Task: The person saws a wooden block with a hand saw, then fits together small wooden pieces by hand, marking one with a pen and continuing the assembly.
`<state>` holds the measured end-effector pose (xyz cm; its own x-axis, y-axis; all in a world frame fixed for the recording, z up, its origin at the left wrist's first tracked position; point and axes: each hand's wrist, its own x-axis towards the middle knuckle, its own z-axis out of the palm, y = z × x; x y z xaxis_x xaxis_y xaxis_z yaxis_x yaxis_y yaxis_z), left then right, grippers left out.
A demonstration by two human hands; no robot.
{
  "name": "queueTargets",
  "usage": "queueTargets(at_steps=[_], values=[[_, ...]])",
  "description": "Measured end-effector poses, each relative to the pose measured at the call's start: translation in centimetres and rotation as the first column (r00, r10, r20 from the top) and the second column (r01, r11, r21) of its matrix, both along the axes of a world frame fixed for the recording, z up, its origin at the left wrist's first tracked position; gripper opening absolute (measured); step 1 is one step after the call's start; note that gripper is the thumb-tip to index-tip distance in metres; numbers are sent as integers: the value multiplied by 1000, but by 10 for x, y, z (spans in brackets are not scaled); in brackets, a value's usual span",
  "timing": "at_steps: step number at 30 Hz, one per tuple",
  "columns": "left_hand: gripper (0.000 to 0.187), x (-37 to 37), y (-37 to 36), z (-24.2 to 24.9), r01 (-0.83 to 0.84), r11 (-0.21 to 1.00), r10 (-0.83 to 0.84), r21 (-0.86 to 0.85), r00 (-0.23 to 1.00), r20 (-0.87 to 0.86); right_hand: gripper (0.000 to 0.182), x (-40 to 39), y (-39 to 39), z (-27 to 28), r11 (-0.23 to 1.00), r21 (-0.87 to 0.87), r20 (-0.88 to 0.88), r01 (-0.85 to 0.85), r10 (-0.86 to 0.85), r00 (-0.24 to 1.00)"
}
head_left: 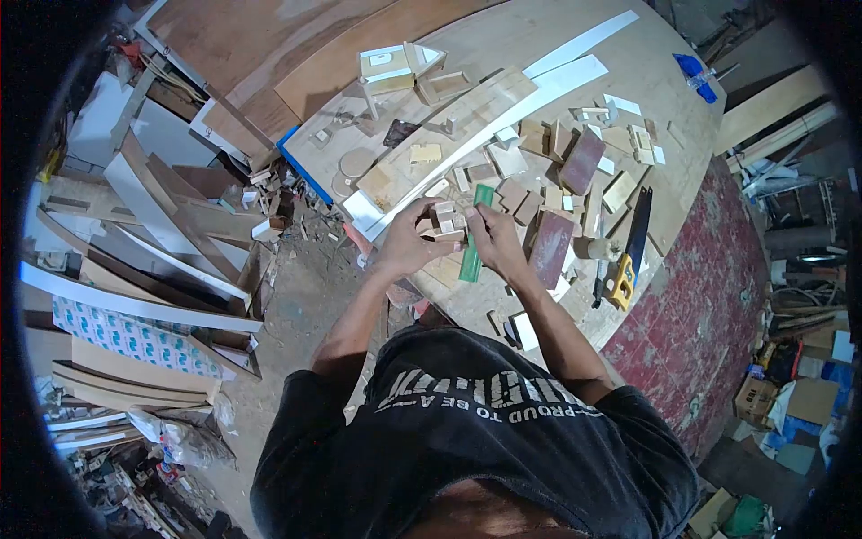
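Observation:
My left hand (406, 242) is closed around a small wooden block piece (445, 218) made of joined light-coloured bits. Close against its right side, my right hand (496, 239) grips a long, narrow green strip (470, 261) between thumb and fingers. The strip stands roughly upright in view, its ends showing above and below the fingers. Both hands are over the near edge of the wooden worktable (655, 162). Small wood offcuts (513, 193) lie just beyond my right hand, and a dark red block (550, 244) is beside its wrist.
A handsaw (639, 229) with a yellow handle lies at the table's right. Another dark red block (584, 162) sits among the offcuts. Long white strips (561, 81) cross the table. A small wooden house-shaped piece (391, 68) stands at the back. Curved boards (162, 296) are stacked at left.

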<state>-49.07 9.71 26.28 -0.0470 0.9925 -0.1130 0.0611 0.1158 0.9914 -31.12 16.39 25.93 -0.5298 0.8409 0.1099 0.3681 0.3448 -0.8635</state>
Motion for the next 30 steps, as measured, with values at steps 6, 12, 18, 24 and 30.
queueTargets(at_steps=[6,12,18,24,30], values=[[68,-4,-1,3,3,1000,-3,-14,999,-37,42,2,2,6,966,-243,-189,-88,42,981],[67,-2,-1,-4,10,1000,-9,20,999,-31,39,-4,1,-9,952,-306,-5,-13,12,1000],[64,-5,-3,-2,13,1000,-14,-13,997,-70,44,-1,-2,8,991,-63,-193,-117,103,976],[65,0,-2,2,-5,1000,6,6,994,-107,36,-6,4,2,975,-223,68,-26,42,997],[65,0,-3,-3,7,1000,-7,1,1000,-26,40,1,1,6,995,19,-176,-98,99,979]])
